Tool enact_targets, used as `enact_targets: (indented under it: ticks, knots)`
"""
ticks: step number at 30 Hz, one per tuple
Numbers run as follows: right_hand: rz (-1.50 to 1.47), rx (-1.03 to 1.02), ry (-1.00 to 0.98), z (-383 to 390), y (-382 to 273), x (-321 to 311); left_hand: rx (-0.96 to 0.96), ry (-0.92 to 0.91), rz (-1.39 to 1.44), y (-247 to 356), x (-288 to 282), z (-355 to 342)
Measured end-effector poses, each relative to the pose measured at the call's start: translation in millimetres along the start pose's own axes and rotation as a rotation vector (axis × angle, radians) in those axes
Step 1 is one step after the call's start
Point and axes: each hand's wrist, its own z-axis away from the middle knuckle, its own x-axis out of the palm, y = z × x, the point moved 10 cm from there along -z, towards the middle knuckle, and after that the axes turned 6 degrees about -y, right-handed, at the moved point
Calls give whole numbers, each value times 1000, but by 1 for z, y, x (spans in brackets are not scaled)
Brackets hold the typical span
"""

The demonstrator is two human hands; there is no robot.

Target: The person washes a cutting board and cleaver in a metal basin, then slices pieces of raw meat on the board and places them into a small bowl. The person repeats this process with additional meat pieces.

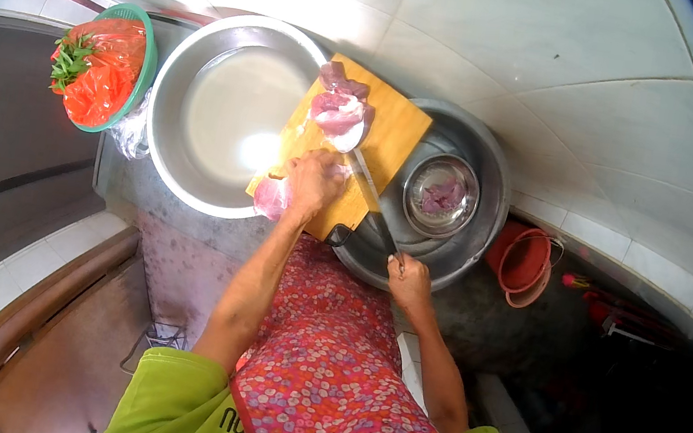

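Observation:
A yellow wooden cutting board (pixel 396 126) lies across the rims of two large metal basins. Chunks of raw pink meat (pixel 339 112) with white fat sit toward its far end. My left hand (pixel 316 184) presses down on a smaller piece of raw meat (pixel 340 173), its fingers curled and partly hiding it. Another piece of meat (pixel 272 197) rests by my left wrist at the board's near left edge. My right hand (pixel 411 282) grips the handle of a long knife (pixel 366 182), whose blade slants over the board with its tip close to the far chunks.
The left basin (pixel 163 146) holds cloudy water. Inside the right basin (pixel 495 171) stands a small metal bowl (pixel 463 220) with meat pieces. A green basket (pixel 149 65) with red plastic bags and leafy greens is at far left. Red buckets (pixel 526 264) stand at right.

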Motion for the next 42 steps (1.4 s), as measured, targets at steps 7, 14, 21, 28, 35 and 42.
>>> enact_targets:
  ticks: [7, 14, 21, 28, 35, 42]
  knots:
    - [-150, 150, 48, 15, 4, -10, -45, -49, 64, -8, 5, -4]
    - [90, -19, 31, 15, -29, -17, -23, -9, -1, 5, -1, -3]
    - [172, 49, -82, -2, -26, 10, 33, 158, -2, 15, -12, 4]
    - [242, 83, -100, -8, -30, 11, -124, -62, 38, 11, -9, -6]
    - [107, 16, 14, 36, 21, -4, 150, 340, -104, 21, -26, 4]
    - [-41, 97, 65, 70, 38, -28, 452, -77, -540, 62, 38, -3]
